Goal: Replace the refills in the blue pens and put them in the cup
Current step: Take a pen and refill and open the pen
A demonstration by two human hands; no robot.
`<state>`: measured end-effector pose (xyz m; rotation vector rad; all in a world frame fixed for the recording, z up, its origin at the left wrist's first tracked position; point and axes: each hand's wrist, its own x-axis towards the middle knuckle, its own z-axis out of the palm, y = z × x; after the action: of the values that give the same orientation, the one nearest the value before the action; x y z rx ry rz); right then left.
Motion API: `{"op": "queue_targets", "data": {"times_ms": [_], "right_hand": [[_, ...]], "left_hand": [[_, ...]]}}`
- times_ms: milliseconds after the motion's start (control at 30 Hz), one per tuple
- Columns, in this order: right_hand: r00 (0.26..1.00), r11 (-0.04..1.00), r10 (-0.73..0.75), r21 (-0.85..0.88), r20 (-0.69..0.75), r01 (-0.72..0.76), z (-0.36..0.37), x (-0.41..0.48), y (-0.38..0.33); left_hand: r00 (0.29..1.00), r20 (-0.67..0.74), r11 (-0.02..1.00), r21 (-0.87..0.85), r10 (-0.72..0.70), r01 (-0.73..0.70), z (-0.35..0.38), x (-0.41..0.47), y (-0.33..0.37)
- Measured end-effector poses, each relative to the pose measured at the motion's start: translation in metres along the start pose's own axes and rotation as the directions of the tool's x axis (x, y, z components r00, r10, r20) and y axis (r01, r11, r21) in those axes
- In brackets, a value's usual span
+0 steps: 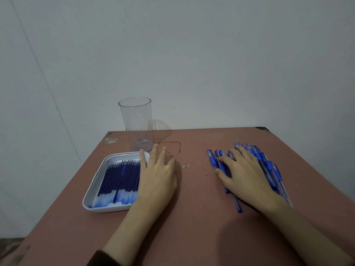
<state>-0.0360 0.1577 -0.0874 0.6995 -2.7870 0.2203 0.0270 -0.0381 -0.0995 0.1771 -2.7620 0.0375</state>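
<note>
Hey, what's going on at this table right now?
A person's right hand rests, fingers spread, on a pile of blue pens on the table. The left hand lies flat beside a white tray of refills, one finger over its rim. The clear cup behind the tray stands empty; no pen is in it yet.

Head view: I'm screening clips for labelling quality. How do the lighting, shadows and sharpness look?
Head view: dim, flat, bluish light with no harsh glare; the clear cup throws a faint shadow on the wall to its right; a soft shadow lies right of the left hand; the whole frame is slightly soft, so the pens under the right hand blur together.
</note>
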Motion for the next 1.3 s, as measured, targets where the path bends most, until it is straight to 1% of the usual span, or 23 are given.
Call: {"op": "queue_targets", "data": {"times_ms": [33,133,500,633,667,733,767,800,833,867,900,933,967,1000,1033,1067,1133,1233,1300], "right_hand": [[1.0,1.0,0.007,-0.015,0.005,-0.007,0.001,0.001,0.0],[1.0,0.997,0.012,-0.071,-0.002,-0.012,0.002,0.004,-0.002],[0.995,0.978,0.08,-0.198,0.059,-0.067,-0.001,0.036,-0.024],[0.991,0.973,0.122,-0.202,0.057,-0.108,0.001,0.046,-0.025],[0.989,0.973,0.132,-0.199,0.06,-0.118,0.001,0.048,-0.025],[0.987,0.973,0.147,-0.188,0.06,-0.134,0.002,0.051,-0.024],[0.988,0.975,0.146,-0.173,0.045,-0.136,0.002,0.052,-0.024],[0.99,0.982,0.138,-0.134,0.012,-0.136,0.002,0.052,-0.025],[0.991,0.99,0.126,-0.055,-0.042,-0.128,0.001,0.053,-0.026],[0.987,0.991,0.117,0.077,-0.107,-0.109,0.0,0.053,-0.027],[0.979,0.962,0.117,0.265,-0.167,-0.069,-0.003,0.052,-0.029],[0.974,0.884,0.122,0.467,-0.191,-0.02,-0.005,0.051,-0.031],[0.977,0.776,0.112,0.63,-0.183,0.029,-0.008,0.049,-0.033],[0.981,0.698,0.074,0.712,-0.179,0.078,-0.01,0.047,-0.034],[0.983,0.675,0.019,0.727,-0.185,0.123,-0.009,0.046,-0.033],[0.98,0.69,-0.037,0.704,-0.195,0.166,-0.007,0.045,-0.032],[0.971,0.748,-0.114,0.625,-0.211,0.223,-0.003,0.044,-0.027],[0.957,0.82,-0.145,0.51,-0.252,0.259,-0.001,0.044,-0.019],[0.936,0.839,-0.167,0.453,-0.31,0.3,-0.001,0.043,-0.016]], "left_hand": [[0.996,0.081,0.999,0.041,-0.033,0.03,-0.002,-0.002,-0.002],[0.987,0.139,0.993,0.1,-0.079,0.066,-0.002,-0.003,-0.008],[0.97,0.179,0.985,-0.017,-0.167,0.173,-0.003,0.001,-0.027],[0.956,0.225,0.982,0.005,-0.187,0.19,-0.007,0.004,-0.026],[0.96,0.216,0.983,0.007,-0.18,0.183,-0.009,0.004,-0.025],[0.982,0.137,0.99,-0.047,-0.129,0.136,-0.013,0.008,-0.018],[0.993,0.071,0.987,-0.13,-0.089,0.098,-0.016,0.01,-0.013],[0.998,0.004,0.962,-0.266,-0.063,0.062,-0.018,0.013,-0.007],[0.997,-0.042,0.899,-0.437,-0.07,0.044,-0.018,0.018,-0.002],[0.994,-0.038,0.796,-0.602,-0.105,0.061,-0.018,0.022,0.004],[0.989,0.008,0.654,-0.749,-0.149,0.105,-0.018,0.027,0.01],[0.98,0.069,0.461,-0.875,-0.188,0.15,-0.016,0.032,0.014],[0.966,0.144,0.228,-0.955,-0.213,0.192,-0.016,0.036,0.018],[0.951,0.212,0.006,-0.976,-0.223,0.219,-0.016,0.038,0.02],[0.943,0.241,-0.131,-0.968,-0.229,0.216,-0.015,0.04,0.021],[0.944,0.233,-0.165,-0.966,-0.234,0.198,-0.015,0.041,0.019],[0.956,0.179,-0.118,-0.981,-0.234,0.155,-0.013,0.039,0.013],[0.964,0.126,-0.038,-0.992,-0.235,0.121,-0.012,0.038,0.006],[0.971,0.11,0.017,-0.993,-0.213,0.117,-0.014,0.036,0.005]]}}
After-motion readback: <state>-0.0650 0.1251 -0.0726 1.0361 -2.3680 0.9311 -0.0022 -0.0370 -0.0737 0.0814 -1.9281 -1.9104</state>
